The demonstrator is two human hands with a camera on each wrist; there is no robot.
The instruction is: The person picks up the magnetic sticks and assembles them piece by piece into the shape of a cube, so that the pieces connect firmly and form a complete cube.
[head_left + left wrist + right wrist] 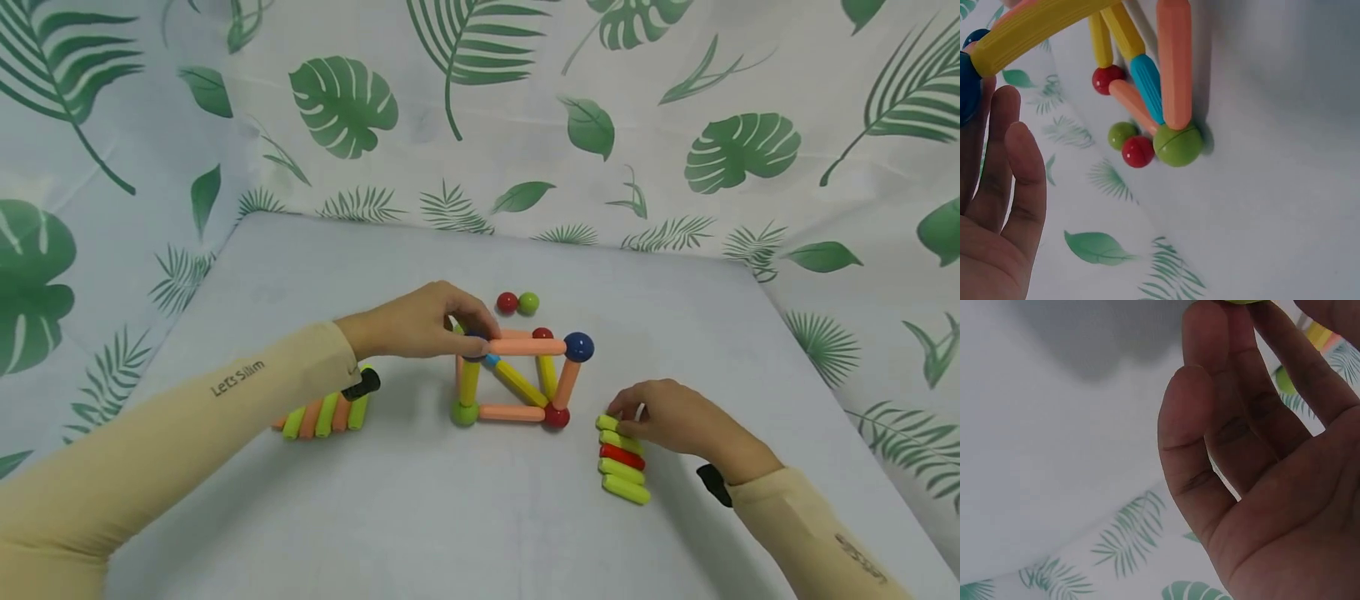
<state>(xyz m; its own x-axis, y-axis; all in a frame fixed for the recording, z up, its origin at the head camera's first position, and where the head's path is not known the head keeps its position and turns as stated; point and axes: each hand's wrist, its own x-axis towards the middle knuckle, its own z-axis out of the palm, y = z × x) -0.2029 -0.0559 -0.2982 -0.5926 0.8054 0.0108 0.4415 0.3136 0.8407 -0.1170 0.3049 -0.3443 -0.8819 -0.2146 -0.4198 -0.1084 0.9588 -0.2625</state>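
A frame of coloured plastic rods and balls (517, 379) is seen standing near the middle of the pale grey table (420, 517), between the two hands. Its upper left corner is gripped by the left hand (420, 325), whose fingers are curled over a dark blue ball (967, 87) where a horizontal orange rod (525, 347) begins; that rod runs across to a second dark blue ball (578, 347) at the upper right corner. In the left wrist view a green ball (1177, 145) is shown resting on the table at a lower corner of the frame, with an orange, a blue-tipped yellow and another orange rod meeting it.

To the right of the frame, just apart from it, a row of short yellow-green sticks with one red stick among them (622, 460) is laid on the table. The right hand (671, 417) is placed at the far end of this row, its fingertips curled onto the topmost yellow-green stick (609, 423); whether that stick is pinched or only touched cannot be told.

Behind the frame a loose red ball (507, 302) and a loose green ball (528, 302) lie touching. A row of green and orange sticks (322, 414) lies under the left forearm.
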